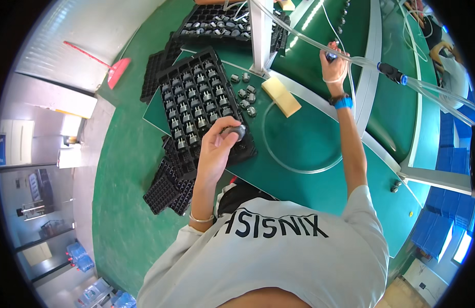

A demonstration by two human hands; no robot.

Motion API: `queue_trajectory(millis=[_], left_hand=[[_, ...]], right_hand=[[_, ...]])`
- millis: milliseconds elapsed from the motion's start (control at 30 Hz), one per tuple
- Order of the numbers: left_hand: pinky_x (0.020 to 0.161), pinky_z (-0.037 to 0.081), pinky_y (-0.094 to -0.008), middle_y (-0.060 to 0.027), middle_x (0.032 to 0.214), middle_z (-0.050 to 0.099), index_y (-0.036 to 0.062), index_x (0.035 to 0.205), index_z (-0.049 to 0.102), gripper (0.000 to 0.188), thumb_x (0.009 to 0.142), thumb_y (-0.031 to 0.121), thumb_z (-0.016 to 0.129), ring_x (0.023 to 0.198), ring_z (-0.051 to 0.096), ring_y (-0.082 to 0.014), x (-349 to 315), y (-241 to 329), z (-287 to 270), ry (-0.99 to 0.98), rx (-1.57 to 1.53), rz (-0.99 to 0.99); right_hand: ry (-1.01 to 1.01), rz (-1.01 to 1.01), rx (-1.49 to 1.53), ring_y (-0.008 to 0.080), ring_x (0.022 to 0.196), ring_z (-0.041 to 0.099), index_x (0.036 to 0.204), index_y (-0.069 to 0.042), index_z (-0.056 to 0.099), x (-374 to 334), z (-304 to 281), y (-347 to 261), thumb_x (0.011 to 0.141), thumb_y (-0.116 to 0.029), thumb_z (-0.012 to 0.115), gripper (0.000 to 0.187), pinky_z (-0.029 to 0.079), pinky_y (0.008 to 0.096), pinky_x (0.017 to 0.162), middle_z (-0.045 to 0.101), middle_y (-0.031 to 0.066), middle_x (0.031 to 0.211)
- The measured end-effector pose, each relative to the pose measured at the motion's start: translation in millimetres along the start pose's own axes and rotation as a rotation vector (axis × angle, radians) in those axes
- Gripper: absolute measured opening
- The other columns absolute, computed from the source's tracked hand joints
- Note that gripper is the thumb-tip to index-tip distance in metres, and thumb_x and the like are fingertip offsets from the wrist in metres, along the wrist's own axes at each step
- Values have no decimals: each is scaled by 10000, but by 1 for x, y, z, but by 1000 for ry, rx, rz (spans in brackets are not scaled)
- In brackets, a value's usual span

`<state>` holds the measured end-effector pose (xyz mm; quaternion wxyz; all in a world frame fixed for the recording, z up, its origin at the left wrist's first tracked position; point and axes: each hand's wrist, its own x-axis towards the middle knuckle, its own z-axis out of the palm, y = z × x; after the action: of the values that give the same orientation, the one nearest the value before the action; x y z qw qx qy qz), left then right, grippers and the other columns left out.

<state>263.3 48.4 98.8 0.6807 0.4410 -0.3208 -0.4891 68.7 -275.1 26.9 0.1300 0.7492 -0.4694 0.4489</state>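
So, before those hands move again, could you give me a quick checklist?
1. Left hand holds a dark rounded part: ok.
2. Right hand grips the small part at its fingers securely: cannot tell.
3. Black tray sits fully on the green table: not ok, it overhangs the edge.
4. Loose parts clear of the left hand: ok.
5. Clear tube clear of the right hand: cannot tell.

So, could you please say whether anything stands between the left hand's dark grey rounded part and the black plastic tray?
Nothing visible does: the left hand holds the dark grey rounded part over the near end of the black plastic tray; any gap beneath is hidden.
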Motion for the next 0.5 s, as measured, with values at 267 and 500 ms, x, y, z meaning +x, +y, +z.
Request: queue_trajectory(millis=[267, 500], left_hand=[[790, 467, -250, -50, 928, 534, 5, 915, 557, 285, 672, -74, 682, 865, 566, -136, 8, -3, 13, -106, -64, 112], [783, 438, -252, -60, 944, 509, 9, 867, 582, 269, 647, 2, 736, 867, 532, -134, 6, 0, 19, -133, -7, 97]], right_hand=[[-1054, 932, 1892, 76, 748, 514, 1095, -63, 471, -37, -130, -147, 813, -363, 546, 418, 406, 202, 626, 540, 27, 959], [-1176, 1059, 1815, 158, 953, 533, 1213, -60, 388, -52, -152, -163, 846, -236, 495, 421, 424, 290, 844, 520, 64, 1048]])
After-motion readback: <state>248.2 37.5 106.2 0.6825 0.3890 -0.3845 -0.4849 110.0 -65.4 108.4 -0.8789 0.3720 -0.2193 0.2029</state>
